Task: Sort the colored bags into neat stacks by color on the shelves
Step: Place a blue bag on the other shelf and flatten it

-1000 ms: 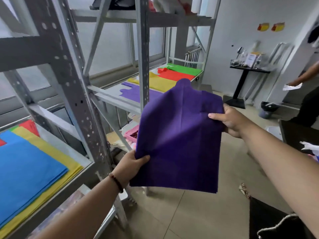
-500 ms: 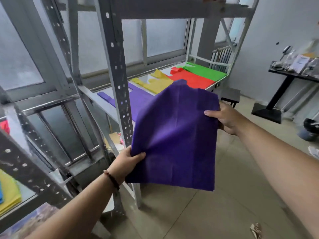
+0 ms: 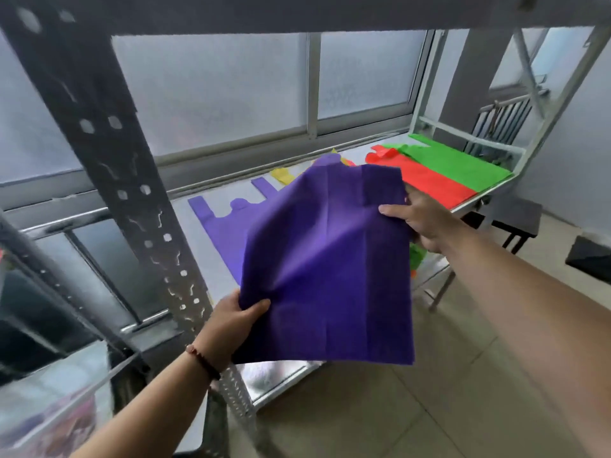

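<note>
I hold a purple bag (image 3: 327, 266) spread flat in front of the shelf. My left hand (image 3: 231, 322) grips its lower left corner and my right hand (image 3: 420, 219) pinches its upper right edge. Behind it on the grey shelf (image 3: 185, 226) lies another purple bag (image 3: 218, 219) with its handles pointing to the window. Further right along the shelf lie a yellow bag (image 3: 281, 175), mostly hidden, a red bag (image 3: 426, 180) and a green bag (image 3: 459, 163).
A perforated metal upright (image 3: 109, 160) stands just left of my left hand, with a crossbeam (image 3: 297, 11) overhead. Frosted windows run behind the shelf. A dark stool (image 3: 515, 216) stands on the tiled floor at right. A clear bin (image 3: 49, 408) sits low left.
My view has moved right and closer to the shelf; the blue and yellow stack at left has gone out of sight. Both hands have carried the purple bag toward the purple one on the shelf.
</note>
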A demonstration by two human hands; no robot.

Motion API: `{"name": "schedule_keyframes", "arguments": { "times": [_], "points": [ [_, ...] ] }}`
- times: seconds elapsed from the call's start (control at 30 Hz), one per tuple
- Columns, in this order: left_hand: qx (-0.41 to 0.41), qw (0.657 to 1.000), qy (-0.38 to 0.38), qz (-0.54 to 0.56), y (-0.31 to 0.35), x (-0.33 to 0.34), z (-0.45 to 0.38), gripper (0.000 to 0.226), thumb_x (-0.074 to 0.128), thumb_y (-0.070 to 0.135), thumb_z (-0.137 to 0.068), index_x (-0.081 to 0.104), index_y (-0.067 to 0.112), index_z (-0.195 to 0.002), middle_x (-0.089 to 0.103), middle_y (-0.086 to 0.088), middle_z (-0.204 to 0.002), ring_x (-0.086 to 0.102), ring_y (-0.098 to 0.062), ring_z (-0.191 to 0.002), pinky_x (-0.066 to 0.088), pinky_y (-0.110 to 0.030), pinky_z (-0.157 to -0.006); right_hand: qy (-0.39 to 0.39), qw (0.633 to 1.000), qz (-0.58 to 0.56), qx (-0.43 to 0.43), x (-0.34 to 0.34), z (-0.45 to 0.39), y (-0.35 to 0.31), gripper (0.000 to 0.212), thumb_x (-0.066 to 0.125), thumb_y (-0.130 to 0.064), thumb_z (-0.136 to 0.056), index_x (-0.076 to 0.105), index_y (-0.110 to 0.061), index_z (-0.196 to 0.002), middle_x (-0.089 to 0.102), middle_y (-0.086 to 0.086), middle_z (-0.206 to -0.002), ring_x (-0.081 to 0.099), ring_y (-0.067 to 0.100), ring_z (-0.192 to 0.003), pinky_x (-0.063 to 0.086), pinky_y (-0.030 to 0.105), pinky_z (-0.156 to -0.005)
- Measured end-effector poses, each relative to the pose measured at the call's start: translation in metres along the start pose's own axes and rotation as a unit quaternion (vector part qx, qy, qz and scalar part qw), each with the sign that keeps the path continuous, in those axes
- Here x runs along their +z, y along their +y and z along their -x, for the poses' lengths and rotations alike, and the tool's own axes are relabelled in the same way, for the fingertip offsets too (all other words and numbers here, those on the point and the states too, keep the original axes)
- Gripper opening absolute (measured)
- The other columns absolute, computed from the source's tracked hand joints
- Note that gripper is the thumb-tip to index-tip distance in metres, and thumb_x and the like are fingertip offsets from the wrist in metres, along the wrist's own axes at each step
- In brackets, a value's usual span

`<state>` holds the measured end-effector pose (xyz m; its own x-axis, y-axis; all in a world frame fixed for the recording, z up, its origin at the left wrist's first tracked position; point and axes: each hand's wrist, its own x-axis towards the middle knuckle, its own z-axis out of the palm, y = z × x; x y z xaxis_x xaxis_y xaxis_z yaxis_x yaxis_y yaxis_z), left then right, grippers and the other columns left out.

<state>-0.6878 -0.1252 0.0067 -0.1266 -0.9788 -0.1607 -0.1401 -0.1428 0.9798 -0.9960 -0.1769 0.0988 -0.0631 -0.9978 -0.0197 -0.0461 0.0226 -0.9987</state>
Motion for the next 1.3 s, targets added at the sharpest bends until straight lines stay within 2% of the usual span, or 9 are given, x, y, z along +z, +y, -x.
{"name": "schedule_keyframes", "arguments": {
  "times": [0.17,0.3,0.4,0.57,0.73,0.9,1.0,1.17,1.3],
  "points": [
    [-0.002,0.995,0.095,0.012,0.012,0.015,-0.05,0.013,0.066,0.006,-0.081,0.062,0.017,-0.076,0.067,0.012,-0.052,0.058,-0.004,-0.056,0.048,-0.011,-0.051,-0.092,0.995,-0.03,0.016,0.005,-0.096,-0.002,0.038,0.051,0.006,-0.088,0.058,-0.026,-0.106,0.067,-0.001,-0.093,0.066,0.012,-0.076,0.057,0.03,-0.074],
    [0.047,0.974,0.22,0.039,0.037,0.012,-0.089,0.015,0.064,0.008,-0.082,0.062,0.021,-0.077,0.065,0.005,-0.073,0.057,-0.01,-0.069,0.049,-0.026,-0.067,-0.169,0.979,-0.115,0.004,0.031,-0.174,-0.03,0.04,0.046,0.009,-0.088,0.059,-0.025,-0.102,0.072,-0.006,-0.08,0.069,0.01,-0.068,0.058,0.027,-0.068],
    [0.035,0.963,0.262,0.062,0.038,0.006,-0.107,0.011,0.067,0.01,-0.079,0.064,0.021,-0.079,0.068,0.009,-0.069,0.059,-0.006,-0.064,0.051,-0.023,-0.066,-0.209,0.966,-0.152,0.003,0.055,-0.219,-0.033,0.037,0.044,0.009,-0.089,0.059,-0.021,-0.102,0.074,-0.003,-0.08,0.071,0.013,-0.069,0.059,0.029,-0.064],
    [-0.146,0.939,0.306,0.06,-0.016,0.006,-0.126,0.005,0.064,0.006,-0.084,0.068,0.005,-0.084,0.067,0.005,-0.055,0.061,-0.011,-0.054,0.051,-0.026,-0.067,-0.201,0.975,0.028,0.092,0.095,-0.268,0.039,0.022,0.049,0.006,-0.088,0.061,-0.012,-0.082,0.068,-0.003,-0.056,0.062,0.012,-0.049,0.053,0.021,-0.046],
    [-0.214,0.895,0.382,-0.082,-0.046,0.022,-0.133,0.008,0.06,0.011,-0.083,0.066,0.008,-0.08,0.069,-0.014,-0.085,0.065,-0.025,-0.082,0.052,-0.039,-0.084,-0.193,0.936,0.216,0.202,0.104,-0.284,0.125,0.02,0.058,0.004,-0.079,0.061,-0.007,-0.095,0.056,0.015,-0.089,0.052,0.026,-0.078,0.042,0.034,-0.063],
    [-0.208,0.872,0.409,-0.17,-0.042,0.034,-0.133,0.026,0.052,0.011,-0.088,0.065,0.002,-0.11,0.07,-0.02,-0.102,0.063,-0.032,-0.1,0.046,-0.033,-0.086,-0.143,0.937,0.288,0.133,0.101,-0.296,0.142,0.025,0.054,0.004,-0.07,0.063,0.008,-0.092,0.056,0.012,-0.081,0.05,0.023,-0.072,0.046,0.036,-0.062],
    [-0.216,0.853,0.427,-0.207,-0.037,0.04,-0.135,0.03,0.051,0.013,-0.09,0.062,0.003,-0.117,0.067,-0.02,-0.107,0.059,-0.033,-0.106,0.043,-0.03,-0.088,-0.134,0.931,0.324,0.099,0.1,-0.29,0.137,0.028,0.051,0.001,-0.073,0.066,0.003,-0.097,0.065,0.016,-0.091,0.055,0.026,-0.077,0.055,0.039,-0.071],
    [-0.249,0.841,0.425,-0.225,-0.034,0.044,-0.132,0.035,0.051,0.018,-0.091,0.058,0.003,-0.121,0.063,-0.017,-0.117,0.055,-0.032,-0.115,0.041,-0.031,-0.096,-0.127,0.915,0.38,0.049,0.101,-0.277,0.124,0.043,0.052,-0.012,-0.088,0.049,0.002,-0.128,0.052,0.02,-0.13,0.05,0.035,-0.12,0.043,0.038,-0.097],
    [-0.246,0.843,0.415,-0.238,-0.021,0.048,-0.124,0.042,0.05,0.021,-0.092,0.049,0.002,-0.13,0.043,-0.02,-0.136,0.047,-0.031,-0.123,0.032,-0.03,-0.107,-0.162,0.892,0.411,-0.097,0.098,-0.264,0.111,0.052,0.055,-0.019,-0.09,0.041,-0.001,-0.137,0.045,0.02,-0.136,0.043,0.032,-0.127,0.034,0.035,-0.105]
  ]
}}
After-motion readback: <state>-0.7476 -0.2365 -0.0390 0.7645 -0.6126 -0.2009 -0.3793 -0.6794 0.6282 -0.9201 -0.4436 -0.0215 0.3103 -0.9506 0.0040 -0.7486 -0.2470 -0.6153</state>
